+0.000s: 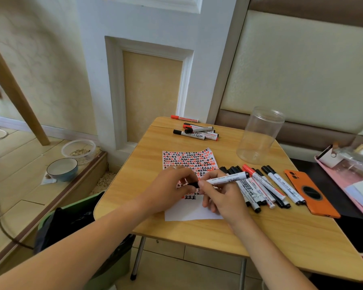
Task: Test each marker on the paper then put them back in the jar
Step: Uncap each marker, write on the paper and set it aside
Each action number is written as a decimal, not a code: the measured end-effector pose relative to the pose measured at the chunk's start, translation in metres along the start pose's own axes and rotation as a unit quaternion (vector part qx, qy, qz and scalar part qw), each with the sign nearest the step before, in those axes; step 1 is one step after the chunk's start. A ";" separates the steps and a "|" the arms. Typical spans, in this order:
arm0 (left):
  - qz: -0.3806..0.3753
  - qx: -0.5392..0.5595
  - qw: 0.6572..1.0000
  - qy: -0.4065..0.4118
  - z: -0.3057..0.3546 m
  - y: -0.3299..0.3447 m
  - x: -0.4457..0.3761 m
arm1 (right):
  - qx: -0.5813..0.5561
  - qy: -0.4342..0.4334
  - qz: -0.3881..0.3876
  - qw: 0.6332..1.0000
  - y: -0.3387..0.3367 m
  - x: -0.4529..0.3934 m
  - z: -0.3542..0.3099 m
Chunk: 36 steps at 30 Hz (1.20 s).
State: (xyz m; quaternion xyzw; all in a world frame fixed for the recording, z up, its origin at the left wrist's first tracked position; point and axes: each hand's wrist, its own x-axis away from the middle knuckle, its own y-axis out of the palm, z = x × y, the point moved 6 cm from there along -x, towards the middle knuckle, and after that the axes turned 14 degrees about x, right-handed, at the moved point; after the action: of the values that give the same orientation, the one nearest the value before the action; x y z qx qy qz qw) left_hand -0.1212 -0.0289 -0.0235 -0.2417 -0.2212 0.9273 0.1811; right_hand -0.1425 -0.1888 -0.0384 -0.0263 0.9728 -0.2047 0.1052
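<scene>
A wooden folding table [197, 233] is being used for the marker test, with a clear plastic jar [260, 135] being left standing empty at its far right. A sheet of paper [192, 212], being filled row by row with black and red marks, is lying at the centre, its near strip blank. A loose row of markers [266, 187] is being kept just right of the paper, beside an orange phone [311, 193]; a second cluster [195, 131] is lying at the far edge.

One black marker [226, 178] is being held over the paper in the right hand [222, 199], its fingers curled round the white barrel. The black cap end [194, 184] is being pinched by the fingertips of the left hand [172, 189]; whether the cap is being pulled off or pushed on cannot be told.

Risks, as judged: fingers or table could be inked if the cap slips, the piles being confused could see markers tested twice, and the light jar could be toppled by a careless reach.
</scene>
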 end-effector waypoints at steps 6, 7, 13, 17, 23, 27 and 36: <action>0.001 0.037 0.999 -0.023 0.002 -0.004 0.001 | -0.035 0.028 -0.005 0.999 0.000 0.002 0.003; 0.004 0.018 1.000 -0.024 0.001 -0.008 0.001 | -0.071 0.047 0.005 0.996 -0.001 0.002 0.004; 0.016 -0.001 0.999 -0.050 -0.011 -0.034 0.010 | -0.149 0.092 0.038 0.984 -0.013 0.001 0.009; 0.022 0.141 0.988 -0.062 -0.001 -0.027 0.019 | -0.087 0.068 0.012 0.994 -0.005 0.000 0.007; 0.039 0.250 0.964 -0.083 0.000 -0.008 0.014 | -0.022 0.051 0.016 0.998 -0.003 0.000 0.007; 0.055 0.274 0.955 -0.099 -0.004 -0.010 0.013 | 0.021 0.041 0.009 0.999 -0.001 0.002 0.006; 0.041 0.237 0.968 -0.076 -0.004 -0.010 0.011 | 0.047 0.038 0.016 0.998 -0.001 0.003 0.006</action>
State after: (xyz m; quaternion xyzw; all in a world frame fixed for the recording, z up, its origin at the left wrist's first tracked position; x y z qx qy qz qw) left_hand -0.1256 -0.0143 -0.0251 -0.1298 0.0019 0.9754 0.1780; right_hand -0.1436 -0.1928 -0.0440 0.0025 0.9657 -0.2493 0.0727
